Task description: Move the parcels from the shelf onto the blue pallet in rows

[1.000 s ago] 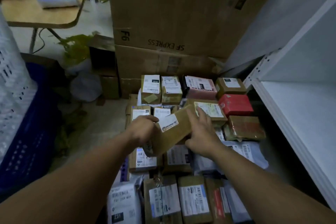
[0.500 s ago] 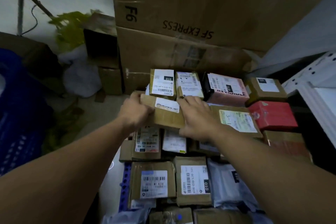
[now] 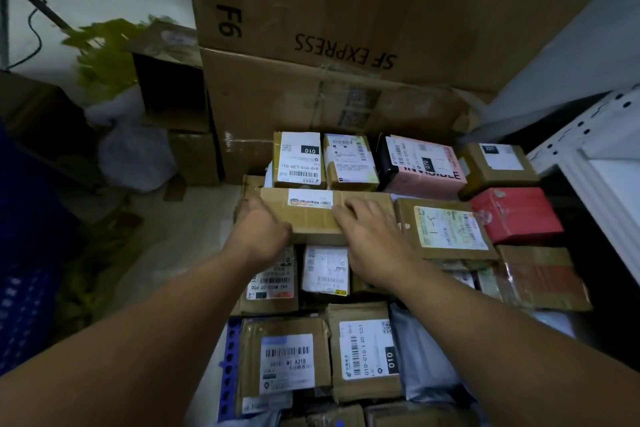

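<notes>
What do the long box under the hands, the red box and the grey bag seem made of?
The long box: matte brown cardboard, taped, with a paper label. The red box: probably cardboard under glossy film; it shows highlights. The grey bag: likely thin plastic mailer; wrinkled, faint sheen.

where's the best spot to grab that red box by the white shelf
Probably from above: the red box seems to stand taller than the labelled parcel on its left, and its right side faces an open gap by the shelf. Set the grip across those two sides, near the top.
</notes>
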